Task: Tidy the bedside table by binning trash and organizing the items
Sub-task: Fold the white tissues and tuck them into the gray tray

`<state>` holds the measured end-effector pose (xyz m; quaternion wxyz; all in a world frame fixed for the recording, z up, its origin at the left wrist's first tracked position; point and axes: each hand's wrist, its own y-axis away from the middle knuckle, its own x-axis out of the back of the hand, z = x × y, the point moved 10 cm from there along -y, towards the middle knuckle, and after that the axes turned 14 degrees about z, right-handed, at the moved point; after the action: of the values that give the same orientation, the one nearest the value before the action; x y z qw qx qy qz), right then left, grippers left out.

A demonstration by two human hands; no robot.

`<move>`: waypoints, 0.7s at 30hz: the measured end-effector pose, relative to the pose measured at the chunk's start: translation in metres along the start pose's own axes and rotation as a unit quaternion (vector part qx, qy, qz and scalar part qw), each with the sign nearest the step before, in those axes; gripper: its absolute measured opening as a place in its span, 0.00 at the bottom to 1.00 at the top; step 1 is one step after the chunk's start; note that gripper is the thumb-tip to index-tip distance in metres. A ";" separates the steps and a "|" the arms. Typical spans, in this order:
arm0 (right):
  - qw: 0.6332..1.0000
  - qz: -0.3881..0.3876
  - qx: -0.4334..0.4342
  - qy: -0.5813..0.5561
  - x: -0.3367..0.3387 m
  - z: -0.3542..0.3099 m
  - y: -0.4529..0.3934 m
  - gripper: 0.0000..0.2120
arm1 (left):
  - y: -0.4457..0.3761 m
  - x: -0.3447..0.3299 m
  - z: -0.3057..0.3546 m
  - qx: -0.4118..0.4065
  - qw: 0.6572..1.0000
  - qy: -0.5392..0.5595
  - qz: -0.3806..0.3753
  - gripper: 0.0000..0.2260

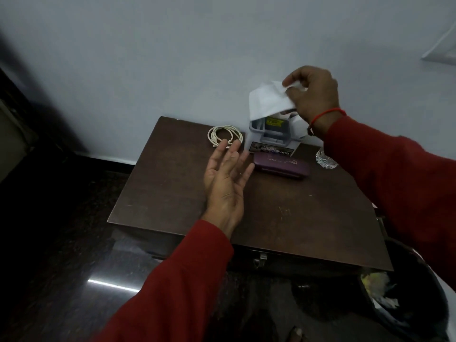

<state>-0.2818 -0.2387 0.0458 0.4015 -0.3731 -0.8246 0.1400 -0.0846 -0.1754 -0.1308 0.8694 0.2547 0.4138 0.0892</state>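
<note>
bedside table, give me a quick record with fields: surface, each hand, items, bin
surface: dark wooden bedside table
right hand: pinching a white paper above the grey box
left hand: open, palm up, holding nothing
items: coiled white cable, purple case in front of the box, crumpled foil
bin: black bin at lower right, trash inside

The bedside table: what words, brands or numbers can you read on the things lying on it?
"OPEL" in white letters on the dark strip at the bottom front of the small box.
Yellow label on the item inside the box: dark print, too blurred to read.
Purple case: a line of pale lettering on the lid, too small and blurred to read.
White paper pinched in the right hand: no print visible.
</note>
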 end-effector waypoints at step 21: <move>0.957 -0.212 0.017 0.196 -0.075 -0.011 -0.007 0.19 | 0.009 0.017 0.006 0.036 0.998 -0.044 0.018 0.15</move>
<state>-0.2465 -0.2989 0.0149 0.5817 -0.2034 -0.7875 -0.0099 -0.0685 -0.1639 -0.1341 0.8753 0.2973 0.3731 0.0785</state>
